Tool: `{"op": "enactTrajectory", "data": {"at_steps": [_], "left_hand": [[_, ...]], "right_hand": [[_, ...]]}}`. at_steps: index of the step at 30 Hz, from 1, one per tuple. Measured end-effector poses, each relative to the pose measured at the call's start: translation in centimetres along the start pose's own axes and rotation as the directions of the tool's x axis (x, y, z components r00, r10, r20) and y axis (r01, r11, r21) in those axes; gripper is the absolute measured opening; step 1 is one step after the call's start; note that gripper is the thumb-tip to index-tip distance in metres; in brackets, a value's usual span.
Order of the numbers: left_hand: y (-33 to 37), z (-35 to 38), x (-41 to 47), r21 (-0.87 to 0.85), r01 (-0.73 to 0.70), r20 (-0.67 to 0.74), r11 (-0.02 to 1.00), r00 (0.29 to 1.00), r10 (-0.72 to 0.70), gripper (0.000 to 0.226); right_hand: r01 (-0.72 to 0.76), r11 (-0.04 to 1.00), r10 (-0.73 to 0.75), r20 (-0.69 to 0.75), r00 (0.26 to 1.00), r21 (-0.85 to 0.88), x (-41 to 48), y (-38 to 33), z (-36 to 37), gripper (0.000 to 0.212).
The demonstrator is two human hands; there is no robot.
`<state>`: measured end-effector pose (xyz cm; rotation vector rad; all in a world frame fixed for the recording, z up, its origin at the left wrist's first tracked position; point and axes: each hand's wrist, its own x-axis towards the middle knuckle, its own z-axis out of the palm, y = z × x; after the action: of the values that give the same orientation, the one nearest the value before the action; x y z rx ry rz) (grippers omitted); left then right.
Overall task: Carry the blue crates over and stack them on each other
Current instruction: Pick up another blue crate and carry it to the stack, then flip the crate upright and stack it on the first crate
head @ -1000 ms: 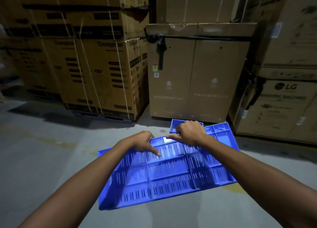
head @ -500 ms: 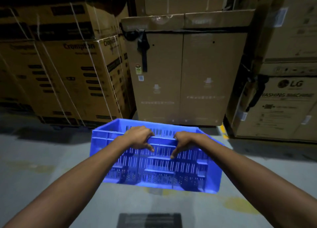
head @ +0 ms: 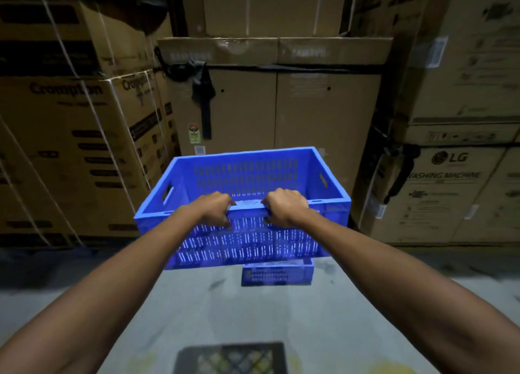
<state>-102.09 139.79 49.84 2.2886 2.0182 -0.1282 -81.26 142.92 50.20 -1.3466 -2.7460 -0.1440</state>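
I hold a blue slotted crate [head: 247, 174] upright in the air, its open top facing up. My left hand [head: 215, 209] and my right hand [head: 284, 206] both grip the near rim, side by side. Below and just behind it, a second blue crate [head: 277, 274] sits on the floor, mostly hidden by the held one.
Tall cardboard boxes wall the area: Crompton boxes [head: 78, 154] on the left, a strapped tall carton [head: 275, 103] straight ahead, LG washing machine boxes [head: 447, 188] on the right. A dark floor grate [head: 230, 358] lies near my feet on the grey concrete floor [head: 365, 303].
The crate has turned from bottom-side-facing-me to upright and risen. I have moved closer to the boxes, and the second crate on the floor has come into view beneath it.
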Motion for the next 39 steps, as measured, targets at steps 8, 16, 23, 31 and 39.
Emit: {"op": "enactTrajectory", "data": {"at_steps": [8,16,23,31,39], "left_hand": [[-5.8,-0.9,10.3,0.010,-0.136,-0.104,0.991,0.985,0.136,0.018],[-8.1,0.9,16.9,0.082,-0.140,-0.168,0.987,0.974,0.152,0.019],[-7.9,2.0,23.4,0.132,-0.093,-0.187,0.987,0.975,0.117,0.021],[-7.1,5.0,31.3,0.085,-0.076,0.037,0.993,0.997,0.073,0.019],[-11.8,14.7,34.9,-0.028,-0.043,0.244,0.999,0.969,0.049,0.021]], "right_hand": [[-0.137,0.990,0.136,-0.026,0.990,-0.034,9.5,2.0,0.3,0.024],[-0.225,0.974,0.224,-0.019,0.974,-0.021,15.3,4.1,4.0,0.025],[-0.272,0.962,0.272,0.018,0.962,-0.002,19.9,8.6,7.2,0.027],[-0.214,0.974,0.193,0.219,0.956,0.073,25.7,14.9,13.6,0.025],[-0.146,0.982,0.089,0.384,0.919,0.121,30.6,13.4,23.4,0.020]]}}
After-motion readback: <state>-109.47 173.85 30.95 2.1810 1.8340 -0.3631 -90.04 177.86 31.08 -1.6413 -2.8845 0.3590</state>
